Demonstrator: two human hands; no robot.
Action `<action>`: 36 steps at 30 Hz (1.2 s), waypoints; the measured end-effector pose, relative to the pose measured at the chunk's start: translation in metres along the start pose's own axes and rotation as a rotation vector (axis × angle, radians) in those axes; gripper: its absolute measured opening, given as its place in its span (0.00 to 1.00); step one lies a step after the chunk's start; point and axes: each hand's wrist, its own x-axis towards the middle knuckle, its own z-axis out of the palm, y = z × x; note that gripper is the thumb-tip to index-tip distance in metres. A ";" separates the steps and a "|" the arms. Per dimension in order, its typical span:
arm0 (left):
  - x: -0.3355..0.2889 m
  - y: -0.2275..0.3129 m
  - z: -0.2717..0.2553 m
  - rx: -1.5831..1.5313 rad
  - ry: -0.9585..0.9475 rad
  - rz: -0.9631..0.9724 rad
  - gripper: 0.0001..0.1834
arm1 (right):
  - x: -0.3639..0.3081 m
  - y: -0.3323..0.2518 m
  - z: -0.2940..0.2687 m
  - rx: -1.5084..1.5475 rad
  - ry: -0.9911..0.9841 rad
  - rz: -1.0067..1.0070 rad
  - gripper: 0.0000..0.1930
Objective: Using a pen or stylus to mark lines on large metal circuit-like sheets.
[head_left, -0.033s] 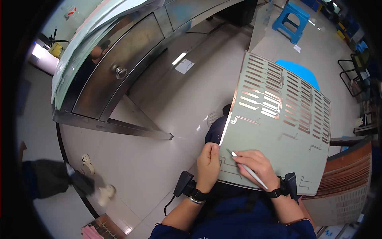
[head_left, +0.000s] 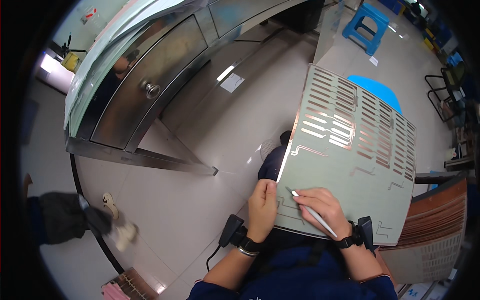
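A large pale grey-green circuit board panel [head_left: 335, 185] with copper strips and thin bent tracks slants up in front of me. At its lower left edge my left hand [head_left: 262, 205] is closed, thumb on top, pinching the rim. My right hand [head_left: 322, 207] rests on the panel's lower part, its fingers closed around a slim craft knife [head_left: 320, 223] with a pale handle. The knife's dark pointed tip is close to or touching the surface, just right of my left thumb; exact contact cannot be made out. Copper shines brightest on the upper left strips.
A stack of similar copper panels [head_left: 435, 225] leans at the lower right. A blue seat [head_left: 376, 91] shows behind the panel, and a blue stool [head_left: 366, 27] stands farther back. To the left is a metal desk with a drawer [head_left: 152, 82]. Another person's leg [head_left: 62, 216] is at far left.
The other person's legs and the pale shoe at far left have shifted slightly left. My hands, the knife and the panel look practically unchanged.
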 end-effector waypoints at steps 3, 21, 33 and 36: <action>0.000 0.001 -0.006 0.108 0.051 0.028 0.14 | 0.005 -0.002 0.010 0.004 0.024 0.019 0.16; -0.010 -0.017 0.009 0.003 0.137 0.060 0.12 | -0.002 -0.005 0.023 -0.045 0.054 -0.026 0.11; -0.008 -0.018 0.007 0.023 0.142 0.102 0.11 | 0.003 -0.008 0.031 -0.072 0.108 -0.004 0.11; -0.009 -0.021 0.008 0.024 0.150 0.101 0.11 | -0.001 -0.004 0.033 -0.111 0.106 -0.033 0.11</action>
